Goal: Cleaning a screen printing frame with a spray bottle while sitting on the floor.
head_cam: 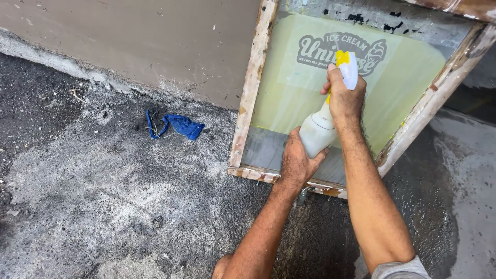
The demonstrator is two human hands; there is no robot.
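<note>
A white spray bottle (316, 132) with a yellow and white trigger head is held in front of a wooden screen-printing frame (251, 88). My left hand (295, 160) cups the bottom of the bottle. My right hand (344, 98) grips the neck and trigger head, its index finger up by the yellow trigger. The nozzle points at the yellow-green mesh (289, 88), which carries a grey logo stencil. The frame leans against the wall, its lower rail resting on the ground.
A crumpled blue face mask (178, 125) lies on the rough grey ground to the left of the frame. A beige wall (144, 36) runs behind. Wet, dark concrete (423, 206) spreads to the right of the frame.
</note>
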